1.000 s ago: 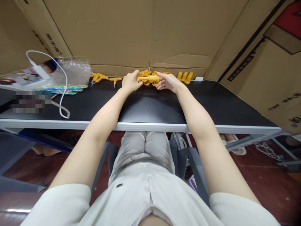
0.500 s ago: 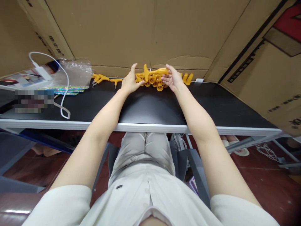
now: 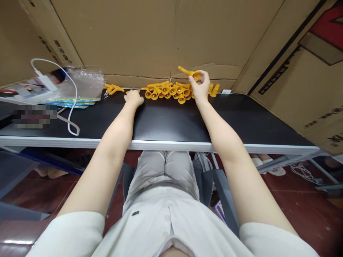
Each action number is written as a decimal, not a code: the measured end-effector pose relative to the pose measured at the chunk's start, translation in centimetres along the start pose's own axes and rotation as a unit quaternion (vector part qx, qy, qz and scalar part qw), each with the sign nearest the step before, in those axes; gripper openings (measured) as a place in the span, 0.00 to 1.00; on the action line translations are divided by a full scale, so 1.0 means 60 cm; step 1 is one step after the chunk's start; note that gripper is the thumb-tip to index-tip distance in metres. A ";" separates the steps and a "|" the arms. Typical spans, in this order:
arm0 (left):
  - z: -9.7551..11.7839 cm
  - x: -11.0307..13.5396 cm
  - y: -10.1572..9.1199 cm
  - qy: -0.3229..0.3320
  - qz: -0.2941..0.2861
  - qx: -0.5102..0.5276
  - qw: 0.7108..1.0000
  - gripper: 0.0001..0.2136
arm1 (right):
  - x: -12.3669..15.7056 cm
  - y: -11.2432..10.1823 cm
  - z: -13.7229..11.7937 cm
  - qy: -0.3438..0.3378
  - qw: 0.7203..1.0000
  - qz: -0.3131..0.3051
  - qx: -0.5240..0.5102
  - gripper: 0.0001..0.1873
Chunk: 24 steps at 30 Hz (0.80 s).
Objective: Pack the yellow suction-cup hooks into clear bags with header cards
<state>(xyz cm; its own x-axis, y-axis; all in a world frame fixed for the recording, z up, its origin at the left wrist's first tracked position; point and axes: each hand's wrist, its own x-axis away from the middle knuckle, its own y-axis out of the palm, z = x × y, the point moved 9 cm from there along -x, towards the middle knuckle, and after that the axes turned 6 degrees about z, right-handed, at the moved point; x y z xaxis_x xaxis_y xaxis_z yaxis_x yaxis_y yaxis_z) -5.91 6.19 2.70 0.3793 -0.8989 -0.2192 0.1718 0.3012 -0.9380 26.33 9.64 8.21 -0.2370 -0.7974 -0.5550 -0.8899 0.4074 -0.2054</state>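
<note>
Head view: right hand holds one cap above perhaps fifteen caps

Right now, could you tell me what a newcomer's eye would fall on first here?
The row of bright yellow plastic pieces stands out first, lying along the far edge of the black table against the cardboard wall. The right hand holds one yellow piece lifted above that row, while the left hand lies curled on the table at the row's left end.

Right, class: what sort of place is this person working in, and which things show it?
Probably a small workshop or packing station: a black worktable walled in by large cardboard boxes, with a row of identical yellow plastic parts.
</note>
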 end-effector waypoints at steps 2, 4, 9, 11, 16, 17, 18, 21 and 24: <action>0.005 0.001 -0.005 0.005 0.009 -0.011 1.000 0.28 | 0.013 0.005 -0.010 -0.022 0.999 -0.007 0.041 0.28; 0.009 0.001 -0.008 0.011 0.012 -0.014 1.000 0.28 | 0.027 0.016 -0.022 -0.038 0.995 -0.038 0.083 0.28; 0.018 -0.001 -0.013 0.030 0.025 -0.001 0.999 0.30 | 0.040 0.055 -0.054 -0.091 0.967 -0.103 0.215 0.24; 0.021 0.000 -0.014 0.033 0.028 0.005 0.999 0.30 | 0.037 0.073 -0.062 -0.111 0.955 -0.112 0.253 0.24; 0.026 0.008 -0.018 0.035 0.023 0.017 0.999 0.30 | 0.030 0.109 -0.065 -0.120 0.937 -0.125 0.302 0.25; 0.026 0.009 -0.019 0.037 0.023 0.019 0.999 0.30 | 0.029 0.115 -0.060 -0.110 0.934 -0.132 0.312 0.25; 0.027 0.009 -0.019 0.038 0.024 0.021 0.999 0.30 | 0.027 0.121 -0.052 -0.098 0.931 -0.140 0.321 0.26; 0.026 0.007 -0.018 0.040 0.024 0.027 0.999 0.30 | 0.014 0.139 -0.028 -0.069 0.926 -0.167 0.331 0.27; 0.027 0.005 -0.016 0.046 0.026 0.028 0.998 0.28 | -0.015 0.153 -0.014 -0.076 0.930 -0.190 0.304 0.28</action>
<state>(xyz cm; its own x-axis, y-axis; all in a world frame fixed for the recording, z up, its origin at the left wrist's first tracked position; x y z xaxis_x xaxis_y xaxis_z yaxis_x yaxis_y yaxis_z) -4.51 6.17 3.95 0.3043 -0.9061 -0.2938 0.2057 0.3636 -0.9086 18.06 13.72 7.48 0.1482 -0.8824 -0.4465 -0.5016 0.3220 -0.8029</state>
